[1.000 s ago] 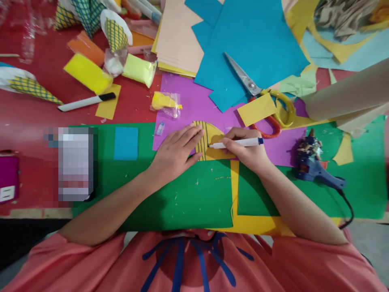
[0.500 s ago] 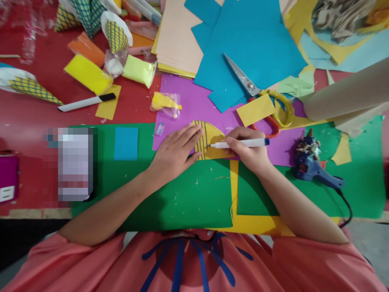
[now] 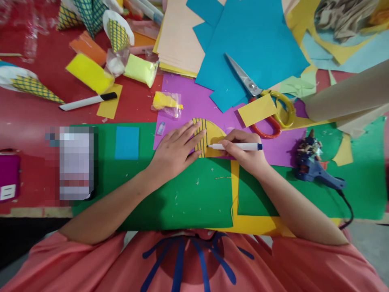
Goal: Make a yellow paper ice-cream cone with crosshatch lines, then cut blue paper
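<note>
A yellow paper piece (image 3: 214, 134) with a curved top edge lies across the purple sheet (image 3: 194, 95) and the green sheet's edge. Dark parallel lines run down its left part. My left hand (image 3: 179, 142) rests flat on that lined side, fingers spread and pressing on the paper. Pinched in my right hand (image 3: 246, 156) is a white marker (image 3: 246, 146) with a dark blue end. Its tip meets the yellow paper just right of the lines. Part of the paper's right side is hidden by my right hand.
Scissors (image 3: 253, 88) lie behind my right hand, partly under a yellow strip (image 3: 257, 110). A blue glue gun (image 3: 317, 172) with a cord sits at right. A black-capped marker (image 3: 88, 101), clay packets (image 3: 89, 73) and a blue paper square (image 3: 127, 143) lie left.
My right hand and the marker have shifted slightly left and a little down across the yellow paper. My left hand stays on the paper, nearly still.
</note>
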### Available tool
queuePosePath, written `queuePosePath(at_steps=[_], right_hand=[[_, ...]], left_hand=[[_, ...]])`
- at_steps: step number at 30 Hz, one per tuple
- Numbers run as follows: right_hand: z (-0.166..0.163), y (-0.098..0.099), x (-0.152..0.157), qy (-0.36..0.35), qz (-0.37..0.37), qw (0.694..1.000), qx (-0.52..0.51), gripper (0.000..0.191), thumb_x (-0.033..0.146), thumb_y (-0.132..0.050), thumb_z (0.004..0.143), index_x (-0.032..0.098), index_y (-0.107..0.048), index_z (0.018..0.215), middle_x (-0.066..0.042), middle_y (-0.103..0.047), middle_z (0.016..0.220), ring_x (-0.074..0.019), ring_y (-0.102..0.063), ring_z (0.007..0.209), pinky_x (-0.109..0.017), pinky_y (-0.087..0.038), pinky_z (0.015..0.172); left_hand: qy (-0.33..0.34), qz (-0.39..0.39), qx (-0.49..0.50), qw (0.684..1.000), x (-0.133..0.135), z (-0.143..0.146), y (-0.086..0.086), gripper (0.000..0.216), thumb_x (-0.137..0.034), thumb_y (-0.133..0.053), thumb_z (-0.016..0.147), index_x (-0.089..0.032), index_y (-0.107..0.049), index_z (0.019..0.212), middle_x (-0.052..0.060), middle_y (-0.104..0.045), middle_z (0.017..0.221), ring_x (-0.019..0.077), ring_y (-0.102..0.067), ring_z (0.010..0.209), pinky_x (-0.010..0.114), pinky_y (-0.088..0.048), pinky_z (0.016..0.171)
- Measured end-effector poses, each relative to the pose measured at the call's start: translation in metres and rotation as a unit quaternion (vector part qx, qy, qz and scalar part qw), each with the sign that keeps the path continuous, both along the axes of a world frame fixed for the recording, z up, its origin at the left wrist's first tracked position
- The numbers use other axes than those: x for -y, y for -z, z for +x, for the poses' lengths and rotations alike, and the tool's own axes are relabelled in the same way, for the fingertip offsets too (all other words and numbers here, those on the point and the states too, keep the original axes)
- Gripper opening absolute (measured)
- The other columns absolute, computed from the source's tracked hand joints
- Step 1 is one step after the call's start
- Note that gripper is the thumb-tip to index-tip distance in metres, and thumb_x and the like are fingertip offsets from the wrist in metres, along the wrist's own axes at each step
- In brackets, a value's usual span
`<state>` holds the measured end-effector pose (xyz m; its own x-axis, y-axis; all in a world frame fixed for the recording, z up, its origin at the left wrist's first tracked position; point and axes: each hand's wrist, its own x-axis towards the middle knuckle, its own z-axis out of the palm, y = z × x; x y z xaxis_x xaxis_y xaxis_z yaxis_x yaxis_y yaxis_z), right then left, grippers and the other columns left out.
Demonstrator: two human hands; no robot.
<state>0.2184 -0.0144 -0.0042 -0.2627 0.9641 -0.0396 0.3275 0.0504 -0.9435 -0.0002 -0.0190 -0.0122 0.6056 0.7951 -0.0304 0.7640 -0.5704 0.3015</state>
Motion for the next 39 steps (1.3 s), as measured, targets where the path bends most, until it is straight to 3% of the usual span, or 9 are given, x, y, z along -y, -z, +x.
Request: queuePosePath(at_steps=[15, 20, 26, 39], right_hand=[[0.0009, -0.0022, -0.0008, -0.009, -0.018, 1.0, -0.011, 0.019, 0.022, -0.059, 0.078, 0.016, -0.057, 0.06, 0.003, -0.056, 0.056, -0.0058, -0.046, 0.047, -0.021, -0.033, 0.045], [0.0003, -0.0009, -0.0012, -0.014, 0.003, 1.0, 0.005, 0.019, 0.025, -0.059, 0.08, 0.016, -0.058, 0.063, 0.002, -0.057, 0.059, -0.0064, -0.048, 0.05, -0.021, -0.034, 0.047], [0.001, -0.002, -0.0002, -0.038, -0.03, 0.999, -0.008, 0.022, 0.026, -0.059, 0.078, 0.015, -0.056, 0.059, 0.003, -0.052, 0.051, -0.0054, -0.041, 0.046, -0.021, -0.029, 0.044], [0.0002, -0.0029, 0.0, -0.058, -0.027, 0.998, 0.008, 0.027, 0.029, -0.059, 0.077, 0.015, -0.052, 0.055, 0.004, -0.047, 0.049, -0.0048, -0.037, 0.045, -0.021, -0.026, 0.043]], left_hand=[[-0.003, -0.003, 0.003, 1.0, -0.0004, -0.0008, 0.0015, 0.052, -0.036, -0.04, 0.094, -0.024, -0.03, 0.143, 0.008, -0.033, 0.15, 0.0275, -0.03, 0.139, 0.045, -0.034, 0.106], [-0.005, -0.005, 0.003, 1.0, -0.0002, -0.0002, 0.0008, 0.052, -0.035, -0.04, 0.094, -0.023, -0.03, 0.144, 0.009, -0.033, 0.15, 0.028, -0.029, 0.139, 0.046, -0.034, 0.106], [-0.006, 0.001, -0.01, 1.0, -0.0001, 0.0002, 0.0004, 0.052, -0.037, -0.038, 0.094, -0.023, -0.031, 0.143, 0.008, -0.034, 0.15, 0.0276, -0.03, 0.139, 0.045, -0.035, 0.104], [-0.004, 0.001, -0.014, 1.0, -0.0006, -0.0001, 0.0014, 0.051, -0.037, -0.037, 0.094, -0.021, -0.032, 0.143, 0.008, -0.033, 0.15, 0.0272, -0.029, 0.139, 0.044, -0.034, 0.106]])
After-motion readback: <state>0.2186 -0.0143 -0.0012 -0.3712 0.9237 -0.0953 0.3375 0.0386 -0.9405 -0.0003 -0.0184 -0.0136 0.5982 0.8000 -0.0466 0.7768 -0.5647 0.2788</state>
